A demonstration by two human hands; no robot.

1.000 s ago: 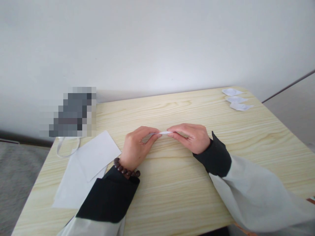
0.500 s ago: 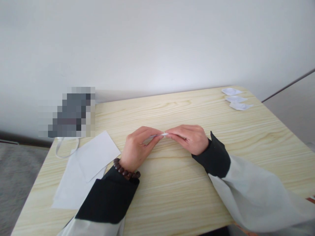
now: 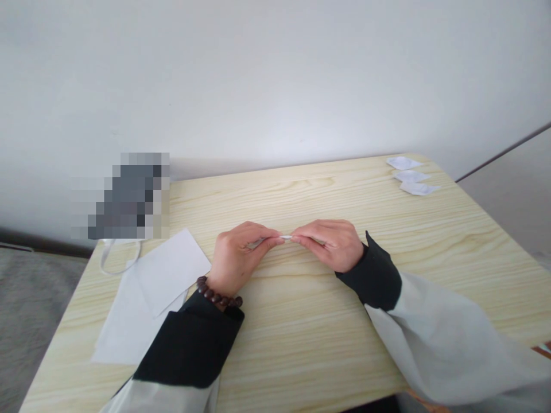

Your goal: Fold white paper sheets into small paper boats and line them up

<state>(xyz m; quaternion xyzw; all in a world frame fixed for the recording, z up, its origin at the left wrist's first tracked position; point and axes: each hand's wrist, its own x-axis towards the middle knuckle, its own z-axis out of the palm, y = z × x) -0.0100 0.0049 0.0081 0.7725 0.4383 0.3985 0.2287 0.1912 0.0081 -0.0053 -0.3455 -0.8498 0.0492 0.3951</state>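
We hold a small white piece (image 3: 286, 237) between both hands, a little above the middle of the worktop (image 3: 301, 344) in our view. The left hand (image 3: 236, 252) grips its left end between thumb and fingers, and the right hand (image 3: 333, 241) pinches the right end the same way. The fingertips nearly meet, so only a thin sliver shows between them; we cannot tell its full shape, nor whether it touches the wood.

On our left wrist sits a bracelet (image 3: 217, 298) of dark beads, just above a black cuff (image 3: 185, 344). The right sleeve (image 3: 451, 344) is pale grey, and it too ends in black.

Beside the left hand lie two white sheets: the upper sheet (image 3: 174, 275) is turned at an angle and partly covers the lower sheet (image 3: 123, 327). The upper one's right corner comes close to that hand, though we cannot see whether they touch. Behind them, a dark object (image 3: 124, 198) is blurred out, with a white loop (image 3: 114, 273) at its near side. At the far right corner we see three folded white papers (image 3: 419, 189) in a close row, near the wall (image 3: 275, 86).
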